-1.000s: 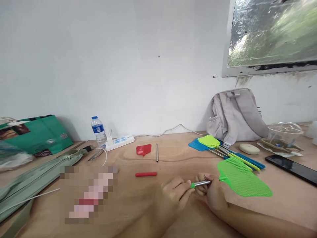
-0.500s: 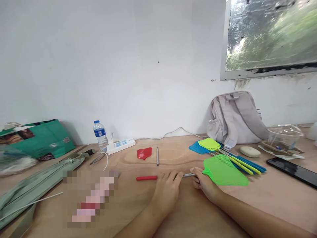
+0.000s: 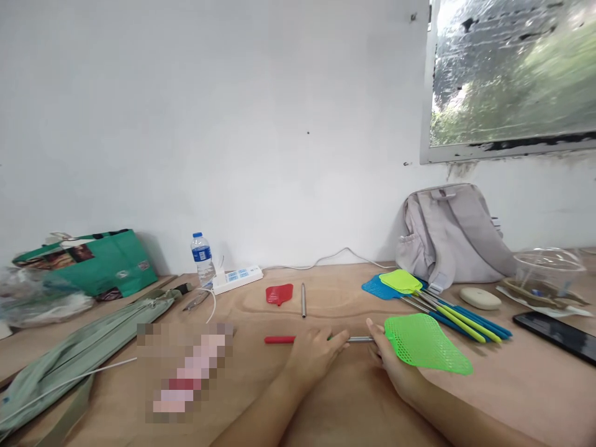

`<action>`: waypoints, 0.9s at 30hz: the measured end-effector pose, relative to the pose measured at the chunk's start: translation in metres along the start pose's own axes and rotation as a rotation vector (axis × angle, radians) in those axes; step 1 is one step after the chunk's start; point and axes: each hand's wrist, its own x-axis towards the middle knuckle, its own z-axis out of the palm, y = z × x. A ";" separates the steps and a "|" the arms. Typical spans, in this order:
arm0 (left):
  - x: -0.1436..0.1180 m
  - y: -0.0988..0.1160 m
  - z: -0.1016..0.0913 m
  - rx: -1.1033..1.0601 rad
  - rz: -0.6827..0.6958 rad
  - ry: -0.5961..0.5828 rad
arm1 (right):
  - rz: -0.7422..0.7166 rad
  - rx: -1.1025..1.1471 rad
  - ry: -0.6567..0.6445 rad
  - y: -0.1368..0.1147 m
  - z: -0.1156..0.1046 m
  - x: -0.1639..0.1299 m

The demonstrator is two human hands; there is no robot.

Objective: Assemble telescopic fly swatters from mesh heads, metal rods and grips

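Observation:
My right hand [image 3: 388, 357] is closed around the neck end of a green fly swatter, just beside its mesh head [image 3: 426, 341]. From that hand a thin metal rod [image 3: 361, 339] runs left to my left hand [image 3: 314, 354], whose fingers are closed over it; a speck of green shows between them. Left of my left hand a red handle [image 3: 278, 339] sticks out, its inner end hidden under the hand. Beyond the hands lie a loose red swatter head [image 3: 279, 294] and a short metal tube [image 3: 303, 301].
At the right lie several blue and yellow swatters [image 3: 459, 313], a round whitish case [image 3: 480, 298], a black phone [image 3: 556, 335] and a clear container [image 3: 549, 270]. A grey backpack [image 3: 456, 236] leans on the wall. Leftward are a power strip [image 3: 237, 279], bottle [image 3: 202, 257] and green bag [image 3: 112, 267].
The whole view has shifted slightly. The green head has turned a little, its far tip now nearer me. A finger of my right hand has lifted, and my left fingers have curled in more.

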 end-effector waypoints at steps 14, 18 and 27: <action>-0.005 -0.044 -0.028 0.077 -0.025 -0.088 | -0.012 0.154 0.110 -0.010 -0.027 0.030; -0.008 -0.059 -0.047 0.188 0.025 -0.111 | -0.079 0.229 0.033 -0.024 -0.038 0.040; -0.011 -0.080 -0.033 0.210 0.033 -0.056 | 0.144 0.254 0.037 -0.037 -0.068 0.050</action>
